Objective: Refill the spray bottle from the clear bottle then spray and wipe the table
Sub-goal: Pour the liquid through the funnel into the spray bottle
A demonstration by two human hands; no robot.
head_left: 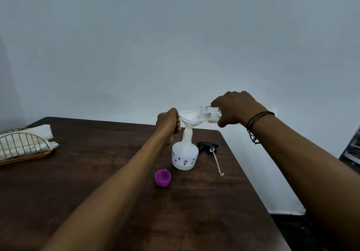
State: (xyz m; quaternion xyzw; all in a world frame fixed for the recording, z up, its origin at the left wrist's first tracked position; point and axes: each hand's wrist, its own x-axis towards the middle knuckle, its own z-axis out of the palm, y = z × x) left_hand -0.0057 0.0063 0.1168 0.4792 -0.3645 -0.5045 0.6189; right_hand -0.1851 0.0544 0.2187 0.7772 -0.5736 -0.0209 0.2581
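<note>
A white spray bottle (pixel 184 154) with small blue flower prints stands upright on the dark wooden table (pixel 97 172), its head removed. In its neck sits a white funnel (pixel 190 118). My left hand (pixel 169 122) grips the funnel's left rim. My right hand (pixel 236 109) holds the clear bottle (pixel 209 114) tipped on its side, its open mouth over the funnel's right edge. The black spray head (pixel 207 145) with its clear dip tube (pixel 217 162) lies on the table to the right of the spray bottle. A purple cap (pixel 162 178) lies open side up in front of it.
A gold wire basket (pixel 21 149) with white paper towels (pixel 29 135) stands at the table's left edge. A pale wall runs behind the table. The table's right edge drops off close to the spray head, with dark floor below.
</note>
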